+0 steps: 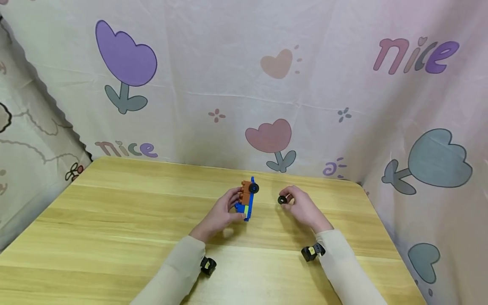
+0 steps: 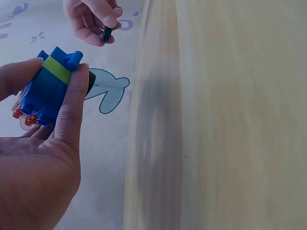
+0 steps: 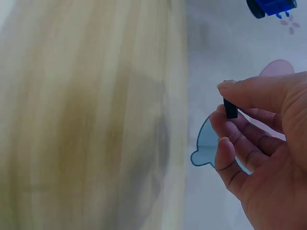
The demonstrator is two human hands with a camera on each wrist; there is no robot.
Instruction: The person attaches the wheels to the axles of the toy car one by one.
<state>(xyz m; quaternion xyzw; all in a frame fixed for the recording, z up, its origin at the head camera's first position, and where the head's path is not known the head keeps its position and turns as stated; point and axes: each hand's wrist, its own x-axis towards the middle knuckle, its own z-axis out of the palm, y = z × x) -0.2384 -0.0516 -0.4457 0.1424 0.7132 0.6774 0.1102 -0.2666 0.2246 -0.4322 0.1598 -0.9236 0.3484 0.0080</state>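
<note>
My left hand grips a toy car built of blue, brown and lime-green bricks, held up on its end above the table. One black wheel sits on the side of the car that faces right. In the left wrist view the thumb and fingers clasp the blue end of the car around its lime-green strip. To the right, my right hand pinches a small black tire between thumb and fingertips, apart from the car. The right wrist view shows this tire edge-on.
Both hands are over a light wooden table. Behind it hangs a pale curtain printed with flowers and the word "nice". A small black camera is strapped at each wrist.
</note>
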